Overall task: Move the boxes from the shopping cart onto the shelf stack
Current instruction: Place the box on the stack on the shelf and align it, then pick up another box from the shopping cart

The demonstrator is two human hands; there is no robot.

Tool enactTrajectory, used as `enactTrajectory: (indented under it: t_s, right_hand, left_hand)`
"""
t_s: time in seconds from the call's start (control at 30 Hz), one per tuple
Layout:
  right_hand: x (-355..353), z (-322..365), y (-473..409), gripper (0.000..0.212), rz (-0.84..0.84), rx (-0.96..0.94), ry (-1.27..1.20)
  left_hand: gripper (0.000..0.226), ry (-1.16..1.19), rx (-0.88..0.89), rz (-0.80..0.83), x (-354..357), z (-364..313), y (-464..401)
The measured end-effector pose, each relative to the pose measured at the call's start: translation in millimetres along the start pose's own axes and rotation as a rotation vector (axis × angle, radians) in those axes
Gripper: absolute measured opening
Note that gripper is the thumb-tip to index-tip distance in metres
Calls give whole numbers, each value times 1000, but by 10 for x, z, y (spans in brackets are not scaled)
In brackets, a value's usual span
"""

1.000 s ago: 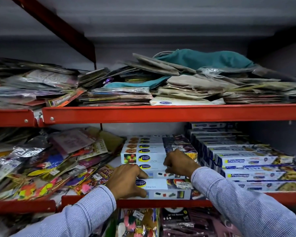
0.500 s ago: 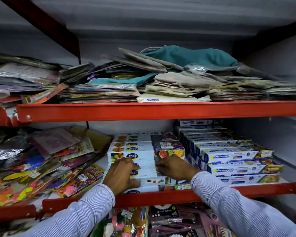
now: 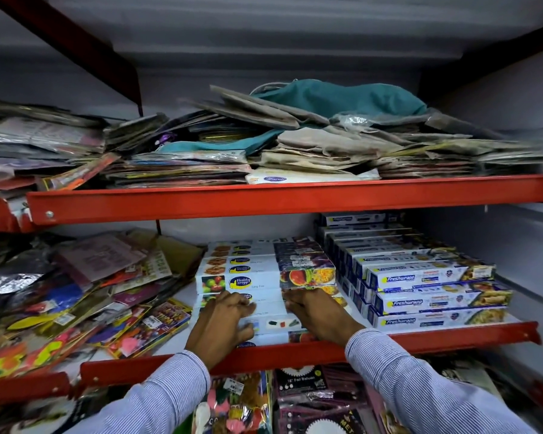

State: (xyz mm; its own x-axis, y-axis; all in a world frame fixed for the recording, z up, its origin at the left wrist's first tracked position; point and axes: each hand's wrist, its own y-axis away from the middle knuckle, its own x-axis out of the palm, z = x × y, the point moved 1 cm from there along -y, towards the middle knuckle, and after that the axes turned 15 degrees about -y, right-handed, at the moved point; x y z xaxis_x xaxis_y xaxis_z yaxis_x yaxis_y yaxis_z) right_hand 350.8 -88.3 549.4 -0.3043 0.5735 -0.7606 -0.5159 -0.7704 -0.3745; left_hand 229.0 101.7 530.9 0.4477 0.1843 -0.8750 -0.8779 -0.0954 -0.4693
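A stack of white "Healthy Wrapp" cling film boxes lies on the middle red shelf. In front of it, lower boxes lie near the shelf's front edge. My left hand rests on the left part of these front boxes with its fingers curled over a box edge. On the right part, my right hand has its fingertips against the stack face. Both hands press on the same front box. The shopping cart is out of view.
Blue "Freshwrapp" boxes are stacked just right of my hands. Loose colourful packets spill across the shelf's left side. The upper shelf holds bags and paper packs. Balloon packs hang below.
Both hands have slid deeper into the shelf, and the front boxes now sit closer against the stack. My view has pulled back and tilted slightly.
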Motion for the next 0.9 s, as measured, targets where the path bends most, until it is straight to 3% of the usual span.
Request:
enactTrajectory:
  t_s: [0.2,0.33,0.43,0.53,0.73,0.9]
  right_hand:
    - [21,13,2,35,4,42,18]
    - [109,97,173,20,-37,36,87]
    - [264,193,523,47,-128,4,149]
    - [470,322,1029,55,-150,4,178]
    - [1254,90,2032,57,6,128,169]
    - [2079,-224,2735,58,161,261,66]
  left_hand:
    - [45,-49,-13,21,-2,-36,55]
    - [65,-189,-5,-15,-52,-134,290]
    - [75,-208,17,-60,-49,-298,706]
    - [83,-169,26,-65,35,-486,1248]
    - [84,-67,12,194,630,-698,2517]
    - [76,-2,-30,555,1210,-886,3554]
